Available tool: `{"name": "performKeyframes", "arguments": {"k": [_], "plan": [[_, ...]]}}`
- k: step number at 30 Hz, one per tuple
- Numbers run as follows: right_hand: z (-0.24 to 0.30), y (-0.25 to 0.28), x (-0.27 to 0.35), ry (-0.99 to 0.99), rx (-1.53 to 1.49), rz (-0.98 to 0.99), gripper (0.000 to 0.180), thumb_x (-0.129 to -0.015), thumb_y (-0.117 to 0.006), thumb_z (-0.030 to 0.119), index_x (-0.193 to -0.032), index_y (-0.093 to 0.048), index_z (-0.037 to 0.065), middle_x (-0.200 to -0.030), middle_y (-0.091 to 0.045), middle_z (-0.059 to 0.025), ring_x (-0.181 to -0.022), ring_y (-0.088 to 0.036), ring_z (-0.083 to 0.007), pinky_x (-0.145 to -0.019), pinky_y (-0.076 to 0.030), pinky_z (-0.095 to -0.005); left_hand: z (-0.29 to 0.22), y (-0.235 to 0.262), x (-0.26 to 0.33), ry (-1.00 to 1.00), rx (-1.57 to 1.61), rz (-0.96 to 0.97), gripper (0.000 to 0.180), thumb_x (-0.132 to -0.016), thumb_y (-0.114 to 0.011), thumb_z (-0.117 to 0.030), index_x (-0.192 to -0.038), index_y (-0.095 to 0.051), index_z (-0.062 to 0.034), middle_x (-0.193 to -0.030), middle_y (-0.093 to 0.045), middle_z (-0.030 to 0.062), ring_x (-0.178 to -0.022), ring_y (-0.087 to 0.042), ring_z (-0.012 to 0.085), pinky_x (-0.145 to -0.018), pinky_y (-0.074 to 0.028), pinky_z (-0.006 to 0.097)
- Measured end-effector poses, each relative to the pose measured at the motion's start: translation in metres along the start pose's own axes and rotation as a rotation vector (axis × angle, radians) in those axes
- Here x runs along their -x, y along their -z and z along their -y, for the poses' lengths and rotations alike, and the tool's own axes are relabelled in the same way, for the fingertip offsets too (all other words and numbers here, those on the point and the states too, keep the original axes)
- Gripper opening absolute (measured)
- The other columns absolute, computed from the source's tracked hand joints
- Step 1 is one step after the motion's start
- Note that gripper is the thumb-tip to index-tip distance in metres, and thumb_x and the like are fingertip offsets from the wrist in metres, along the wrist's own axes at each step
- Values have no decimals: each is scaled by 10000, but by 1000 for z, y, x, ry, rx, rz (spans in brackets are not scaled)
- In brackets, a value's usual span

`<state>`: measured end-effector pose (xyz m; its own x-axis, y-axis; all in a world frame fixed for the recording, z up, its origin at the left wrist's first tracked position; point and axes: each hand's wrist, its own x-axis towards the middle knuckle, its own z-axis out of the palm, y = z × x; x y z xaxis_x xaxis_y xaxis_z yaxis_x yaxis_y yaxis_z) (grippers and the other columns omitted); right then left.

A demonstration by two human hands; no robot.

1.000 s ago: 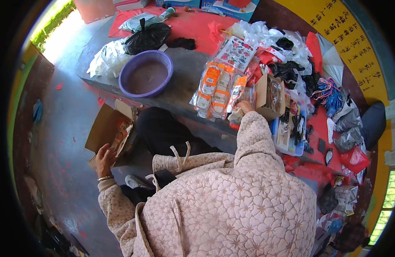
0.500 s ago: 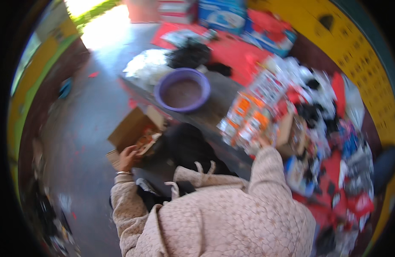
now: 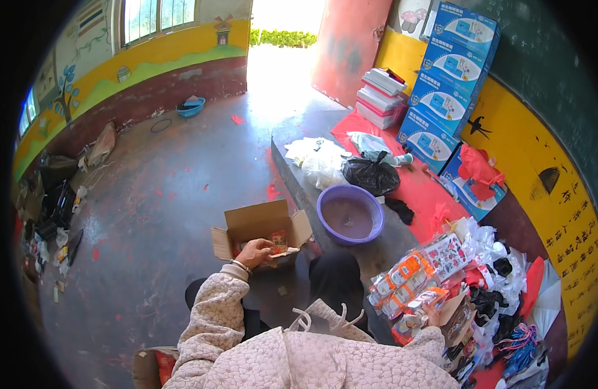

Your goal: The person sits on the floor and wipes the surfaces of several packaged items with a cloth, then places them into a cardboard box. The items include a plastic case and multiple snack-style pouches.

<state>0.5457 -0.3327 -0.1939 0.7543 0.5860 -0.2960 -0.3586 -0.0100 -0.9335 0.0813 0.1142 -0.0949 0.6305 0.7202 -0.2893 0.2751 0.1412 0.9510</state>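
Note:
An open cardboard box sits beside my knees, with orange-printed packets inside. My left hand is at its near side, fingers curled over the edge; whatever they grip is hidden, and a whitish piece shows by the fingertips. To the right, my right hand is closed on an orange-and-clear packet at the near end of the bench. Rows of similar orange packets lie just beyond it, along with a clear pack with red and dark prints.
A purple basin with murky contents stands on the grey bench. Behind it lie white bags and a black bag. Blue boxes are stacked against the wall. Mixed plastic bags crowd the right side.
The view has swung up and left, bringing the doorway and far wall in. My left hand has shifted from the box's left side to its near edge. My right hand stays among the packets.

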Motion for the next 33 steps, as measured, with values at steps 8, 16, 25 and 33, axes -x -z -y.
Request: {"name": "performKeyframes", "arguments": {"k": [8,16,25,33], "plan": [[154,-222,31,338,276,287,86,-765,-595,61,-825,-620,5,-783,-577,-26,-728,-527,-104,-655,-430,-245,-22,-2,5,16,341,145,462,-912,-446,-404,-1187,-497,-35,-1075,-580,106,-954,-572,188,-810,-477,329],[157,-478,63,177,258,1047,198,-806,-606,104,-952,-630,-27,-898,-631,-44,-820,-582,-98,-750,-460,-237,-71,13,17,-417,1018,642,681,-882,-353,-572,-1368,-278,-100,-1351,-375,110,-1192,-422,254,-979,-340,442],[40,-588,33,-402,195,1426,163,-835,-583,79,-955,-625,-22,-863,-650,-65,-718,-620,-116,-652,-519,-250,-35,72,29,-513,1131,71,552,-872,-457,-8,-1373,-245,-100,-1266,-454,162,-1064,-549,272,-855,-516,394],[81,-601,-2,-243,-138,965,245,-867,-516,247,-929,-543,12,-691,-543,-81,-602,-598,-178,-556,-531,-349,-31,89,33,-382,1244,-193,504,-883,-385,13,-1363,-254,-70,-1274,-435,191,-1086,-531,308,-876,-500,452]]}}
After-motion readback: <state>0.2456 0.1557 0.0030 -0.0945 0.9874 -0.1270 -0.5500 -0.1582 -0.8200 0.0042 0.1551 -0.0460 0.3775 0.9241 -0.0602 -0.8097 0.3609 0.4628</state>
